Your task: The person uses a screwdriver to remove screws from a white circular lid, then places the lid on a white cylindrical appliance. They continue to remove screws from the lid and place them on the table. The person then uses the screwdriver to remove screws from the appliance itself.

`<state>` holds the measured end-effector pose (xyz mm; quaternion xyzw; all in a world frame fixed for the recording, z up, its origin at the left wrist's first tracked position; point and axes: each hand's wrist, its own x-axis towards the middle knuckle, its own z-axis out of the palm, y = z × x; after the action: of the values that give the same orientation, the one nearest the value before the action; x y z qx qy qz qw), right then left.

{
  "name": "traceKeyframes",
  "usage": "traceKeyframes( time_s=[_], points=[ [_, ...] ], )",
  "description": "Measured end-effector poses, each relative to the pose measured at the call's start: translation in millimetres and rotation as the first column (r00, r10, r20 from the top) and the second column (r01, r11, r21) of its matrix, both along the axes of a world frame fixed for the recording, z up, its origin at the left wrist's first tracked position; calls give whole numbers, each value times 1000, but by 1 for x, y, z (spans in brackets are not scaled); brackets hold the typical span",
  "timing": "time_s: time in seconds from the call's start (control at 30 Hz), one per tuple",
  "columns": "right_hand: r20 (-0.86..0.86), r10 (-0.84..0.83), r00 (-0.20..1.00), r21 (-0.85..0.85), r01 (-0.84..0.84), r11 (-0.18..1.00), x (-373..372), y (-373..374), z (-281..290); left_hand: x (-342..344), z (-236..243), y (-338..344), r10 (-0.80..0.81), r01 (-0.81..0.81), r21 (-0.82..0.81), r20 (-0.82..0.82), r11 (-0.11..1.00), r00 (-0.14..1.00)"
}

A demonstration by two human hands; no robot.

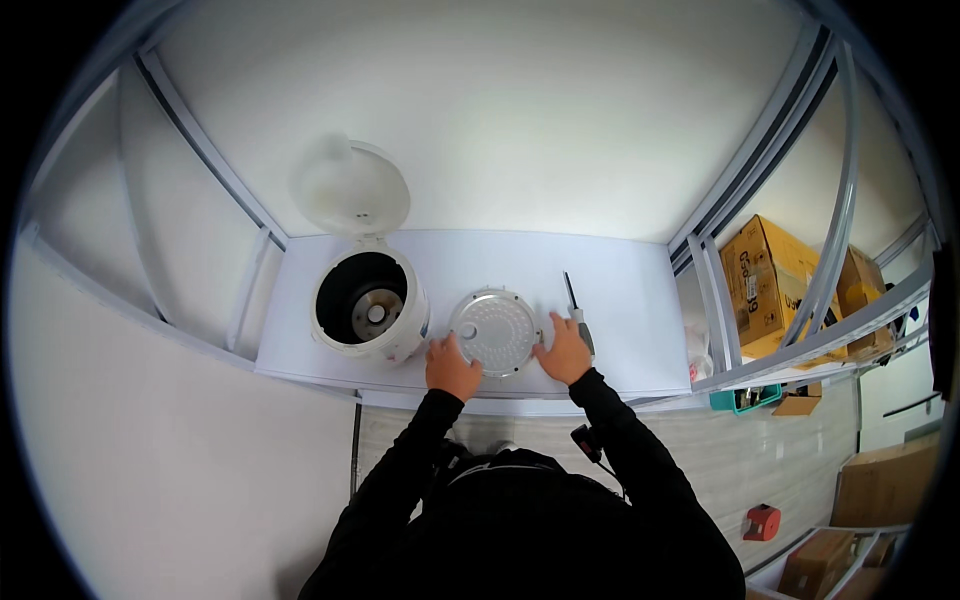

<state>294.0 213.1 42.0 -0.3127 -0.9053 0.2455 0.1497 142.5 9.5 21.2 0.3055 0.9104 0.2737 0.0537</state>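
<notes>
A round, pale inner lid (497,332) with a dotted surface and a small round feature at its left lies flat on the white table. At its lower left rim rests my left hand (453,370), fingers and thumb apart. My right hand (565,352) is at the right rim, its fingers spread and not closed round anything I can see. Just beyond the right hand lies a screwdriver (584,330) with a dark shaft and grey handle, partly hidden by that hand. Left of the inner lid stands a white rice cooker (415,318), its hinged lid (365,190) raised; a metal heating plate shows inside.
The white table (630,290) backs onto a pale wall, with grey frame posts at both sides. To the right are yellow cardboard boxes (770,280) behind a rail, a teal bin (748,398) and a red object (762,522) on the floor.
</notes>
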Motion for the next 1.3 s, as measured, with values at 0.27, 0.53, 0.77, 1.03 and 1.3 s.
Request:
traceKeyframes(
  time_s=[0.27, 0.53, 0.77, 1.03, 1.3],
  points=[
    [198, -283, 939, 191, 246, 950, 27, 27, 18, 21, 22, 20, -446, 441, 273, -48, 855, 894],
    [222, -282, 933, 58, 276, 959, 45, 35, -25, 34, 7, 26, -480, 483, 225, -72, 846, 874],
    [-310, -136, 941, 21, 149, 989, 57, 20, 37, 35, 5, 20, -427, 450, 274, -142, 850, 893],
    [-632, 33, 774, 82, 25, 996, 72, -17, 139, 41, 7, 23, -412, 442, 272, -164, 855, 896],
    [-604, -57, 795, -275, -140, 951, 71, -54, 138, 45, 1, 23, -376, 399, 241, -137, 885, 916]
  ],
)
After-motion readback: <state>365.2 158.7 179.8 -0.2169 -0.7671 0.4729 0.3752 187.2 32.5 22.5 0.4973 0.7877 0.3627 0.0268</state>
